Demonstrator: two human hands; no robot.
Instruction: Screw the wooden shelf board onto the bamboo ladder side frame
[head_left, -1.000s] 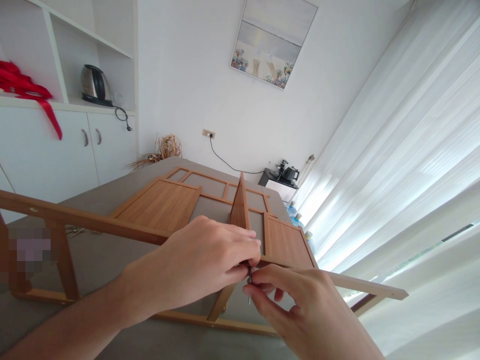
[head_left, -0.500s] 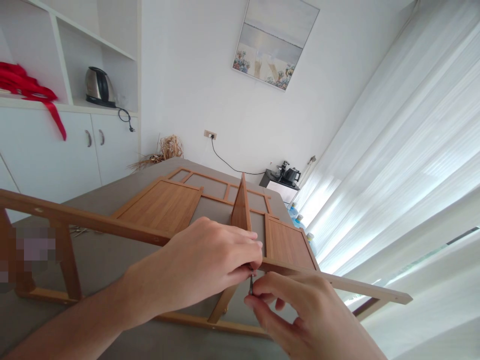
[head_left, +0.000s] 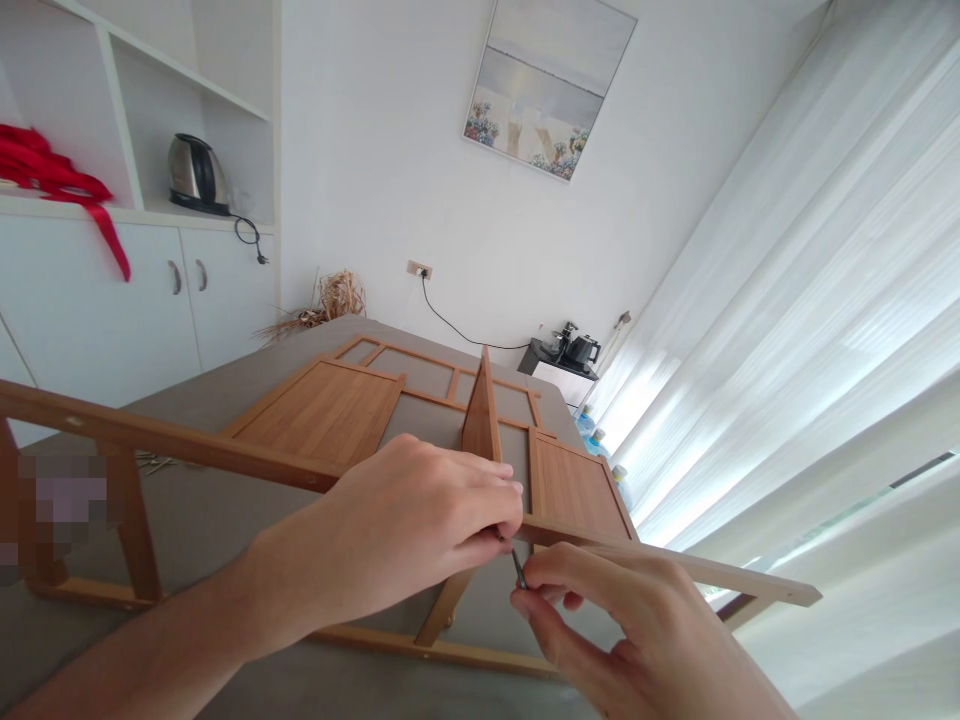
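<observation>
A light-brown wooden frame (head_left: 262,462) stands across the foreground, with its long upper rail running from left to right. My left hand (head_left: 409,530) is closed over this rail near the edge of an upright wooden panel (head_left: 481,410), its thumb below. Between the thumb and forefinger of my right hand (head_left: 611,610) is a thin dark metal hex key (head_left: 519,568). Its far end meets the underside of the rail by my left fingertips, where they hide the contact. The key leans with its lower end to the right.
Behind lie more slatted wooden panels (head_left: 322,405) and open frames on a grey-covered table (head_left: 225,390). Small metal pieces (head_left: 154,462) rest at the left. A kettle (head_left: 196,175) sits in the white cabinet. Water bottles (head_left: 596,440) stand by the curtain (head_left: 810,300).
My right hand has shifted slightly right, swinging the lower end of the hex key from nearly upright to a tilt. My left hand and the wooden frame stay almost in place.
</observation>
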